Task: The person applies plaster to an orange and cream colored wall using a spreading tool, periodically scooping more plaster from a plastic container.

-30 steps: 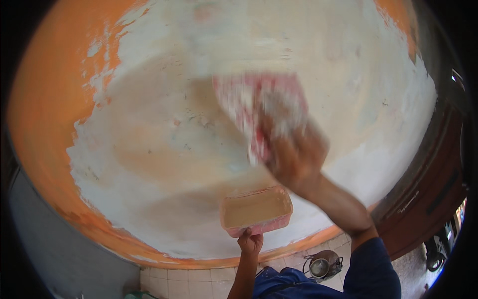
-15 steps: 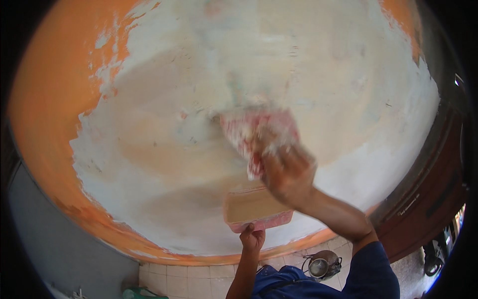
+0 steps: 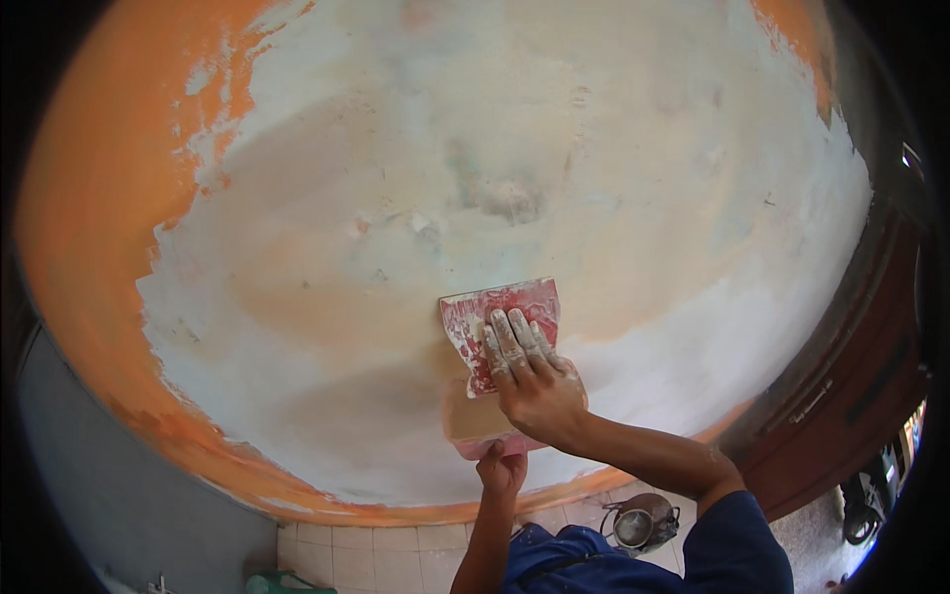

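My right hand [image 3: 531, 383] grips a wide red filler spreader [image 3: 529, 295] smeared with white compound, its fingers laid along the blade. The spreader is against the patchy white-coated wall [image 3: 643, 198], just above a pink plastic tub [image 3: 465, 416] of beige paste, which it partly covers. My left hand [image 3: 502, 472] holds this tub from below at its near side, thumb on the front wall of the tub.
Orange paint [image 3: 109, 198] borders the coating. A dark red-brown panel [image 3: 836, 396] stands at right, a grey surface [image 3: 129, 495] at lower left. On the tiled floor [image 3: 366, 554] are a metal container [image 3: 633, 525] and a green object [image 3: 282, 582]; dark objects [image 3: 861, 500] show at lower right.
My right hand has moved steadily down the wall with the spreader, from the middle to just over the tub. My left hand and the tub have barely moved.
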`<state>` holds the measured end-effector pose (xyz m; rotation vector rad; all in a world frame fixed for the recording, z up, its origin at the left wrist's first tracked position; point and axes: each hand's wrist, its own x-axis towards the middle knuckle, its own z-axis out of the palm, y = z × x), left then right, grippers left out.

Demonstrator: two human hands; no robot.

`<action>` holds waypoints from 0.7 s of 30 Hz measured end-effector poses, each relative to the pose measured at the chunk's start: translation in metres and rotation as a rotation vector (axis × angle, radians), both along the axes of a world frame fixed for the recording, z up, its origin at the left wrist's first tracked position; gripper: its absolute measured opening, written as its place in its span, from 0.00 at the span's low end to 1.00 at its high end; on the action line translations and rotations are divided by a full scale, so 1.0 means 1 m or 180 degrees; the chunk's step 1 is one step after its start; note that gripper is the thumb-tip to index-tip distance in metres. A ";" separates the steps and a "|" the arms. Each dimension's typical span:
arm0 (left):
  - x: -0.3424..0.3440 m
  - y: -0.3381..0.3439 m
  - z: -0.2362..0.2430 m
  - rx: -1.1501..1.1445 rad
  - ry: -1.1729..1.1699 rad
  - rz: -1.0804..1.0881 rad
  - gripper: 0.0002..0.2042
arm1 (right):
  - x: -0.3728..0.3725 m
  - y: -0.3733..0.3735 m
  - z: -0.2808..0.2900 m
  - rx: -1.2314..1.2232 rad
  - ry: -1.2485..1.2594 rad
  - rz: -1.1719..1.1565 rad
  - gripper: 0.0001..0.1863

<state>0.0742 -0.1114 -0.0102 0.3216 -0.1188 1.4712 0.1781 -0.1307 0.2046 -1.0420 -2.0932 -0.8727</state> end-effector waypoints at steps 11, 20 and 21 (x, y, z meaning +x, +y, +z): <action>0.007 -0.009 0.029 0.0132 0.0011 0.0185 0.26 | 0.034 0.066 0.116 0.1528 0.0914 -0.0392 0.13; 0.002 -0.007 0.019 -0.0039 0.0000 0.0155 0.26 | 0.028 -0.013 0.028 0.0614 0.0740 0.0667 0.22; 0.000 -0.008 0.023 0.0001 0.0026 0.0192 0.26 | 0.037 -0.007 0.062 0.1200 0.0721 0.0561 0.21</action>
